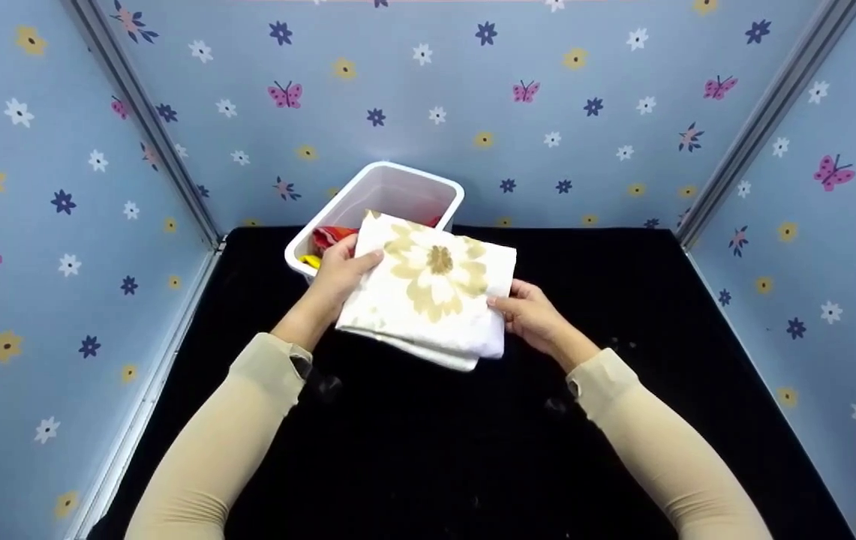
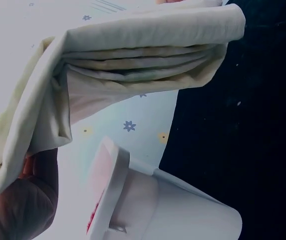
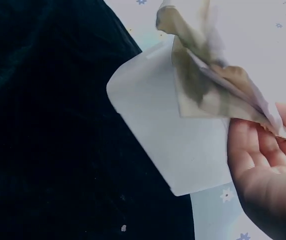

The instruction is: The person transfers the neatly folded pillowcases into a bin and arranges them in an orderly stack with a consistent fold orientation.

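A folded white cloth (image 1: 405, 300) with a large tan flower print is held up between both hands, in front of and partly over a white bin. My left hand (image 1: 334, 277) grips its left edge, thumb on top. On the opposite side my right hand (image 1: 536, 315) pinches the cloth's right edge between thumb and fingers. Several stacked layers of the cloth (image 2: 152, 30) show in the left wrist view. From the right wrist side, the cloth (image 3: 202, 95) hangs in loose folds above the fingers of the right hand (image 3: 267, 170).
The white plastic bin (image 1: 416, 180) stands at the back, left of centre, against the wall. Inside it lie a red cloth (image 1: 334, 236) and something yellow (image 1: 310, 261). A black cover (image 1: 428, 465) lies over the table. Patterned blue panels (image 1: 435, 82) enclose the back and both sides.
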`<state>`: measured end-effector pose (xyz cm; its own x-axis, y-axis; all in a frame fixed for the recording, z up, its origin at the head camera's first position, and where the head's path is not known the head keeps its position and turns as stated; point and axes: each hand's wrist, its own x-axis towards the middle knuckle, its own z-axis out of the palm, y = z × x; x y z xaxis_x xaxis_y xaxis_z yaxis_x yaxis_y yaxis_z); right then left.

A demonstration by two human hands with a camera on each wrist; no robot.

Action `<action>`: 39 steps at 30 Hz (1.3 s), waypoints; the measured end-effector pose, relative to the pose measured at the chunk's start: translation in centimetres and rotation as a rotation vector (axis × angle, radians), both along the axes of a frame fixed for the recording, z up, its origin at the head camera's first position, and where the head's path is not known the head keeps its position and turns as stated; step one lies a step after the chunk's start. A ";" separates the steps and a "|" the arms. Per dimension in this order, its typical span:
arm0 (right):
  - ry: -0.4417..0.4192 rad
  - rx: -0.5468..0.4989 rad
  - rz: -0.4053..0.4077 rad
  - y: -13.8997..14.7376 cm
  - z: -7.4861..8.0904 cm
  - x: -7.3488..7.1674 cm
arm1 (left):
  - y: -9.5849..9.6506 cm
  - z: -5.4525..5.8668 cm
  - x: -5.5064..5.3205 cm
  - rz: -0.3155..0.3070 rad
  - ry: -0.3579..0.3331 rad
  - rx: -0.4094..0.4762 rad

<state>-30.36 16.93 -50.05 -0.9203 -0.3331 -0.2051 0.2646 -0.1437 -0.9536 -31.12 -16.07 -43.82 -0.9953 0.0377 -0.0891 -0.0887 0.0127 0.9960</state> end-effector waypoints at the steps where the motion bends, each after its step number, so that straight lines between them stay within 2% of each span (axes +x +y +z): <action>1: -0.007 0.011 0.009 -0.1 -0.1 0.0 | -0.1 -0.1 0.0 0.002 0.000 0.005; 10: -0.096 0.043 0.070 -1.1 -1.2 0.6 | 0.0 -1.3 0.2 0.012 0.002 0.026; 17: -0.119 -0.001 0.143 -1.4 -0.8 1.0 | -0.7 -1.6 0.2 0.030 -0.004 0.027; 21: -0.118 0.000 0.129 -1.6 0.0 0.7 | -1.2 -1.5 0.0 0.021 0.019 0.025; 27: -0.080 0.066 0.078 -1.6 1.5 -0.4 | -1.9 -1.2 0.0 0.005 0.050 -0.016; 32: -0.046 0.120 0.053 -1.7 3.2 -1.5 | -2.4 -1.0 0.0 0.038 0.050 -0.038; 39: 0.001 0.208 0.067 -1.9 5.6 -3.0 | -3.4 -0.5 0.0 0.074 0.056 -0.030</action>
<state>-33.38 15.04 -44.48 -0.8977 -0.3441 -0.2752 0.2663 0.0740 -0.9611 -31.15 -19.45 -44.36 -0.9987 -0.0381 -0.0328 -0.0342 0.0382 0.9987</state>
